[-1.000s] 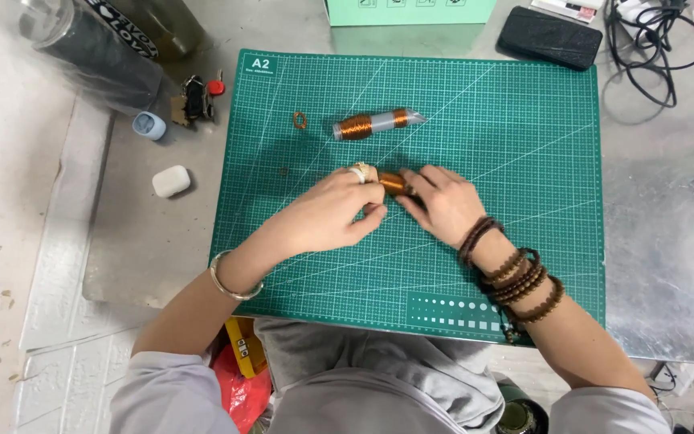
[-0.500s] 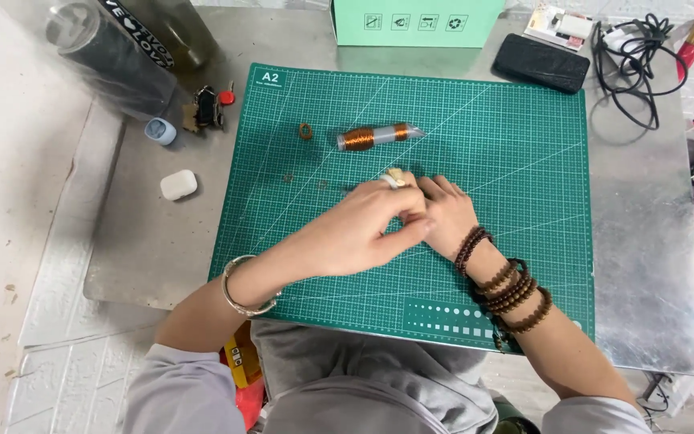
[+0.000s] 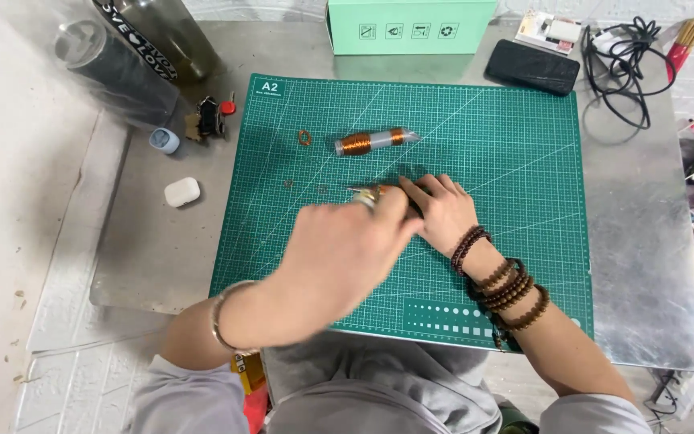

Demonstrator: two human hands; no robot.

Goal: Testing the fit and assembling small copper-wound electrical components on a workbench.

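A person's two hands met over a green cutting mat (image 3: 508, 161) on a metal table (image 3: 644, 241), working a small copper-coloured piece (image 3: 373, 191) held between them. The left hand (image 3: 339, 249), blurred by motion, had swung up and forward from where it lay half a second before, its knuckles now covering much of the piece; its fingers looked curled and pressed together around the near end, though the blur kept the exact grip from being read. The right hand (image 3: 442, 210), beaded bracelets (image 3: 508, 281) stacked on its wrist, had barely shifted, fingertips pinching the piece's other end low against the mat. The piece itself sat just left of the mat's middle, touching both hands.

A clear tube wound with copper wire (image 3: 371, 141) lay untouched farther up the mat, a small wire ring (image 3: 304, 137) just beside it. Off the mat stood a dark bottle (image 3: 122, 68), a white earbud case (image 3: 181, 191), a black phone (image 3: 532, 67), a tangle of black cable (image 3: 624, 60) and a mint-green box (image 3: 410, 24).

The left hand's quick sweep, against a steady right, suggested a winding or twisting stroke in progress on the piece.
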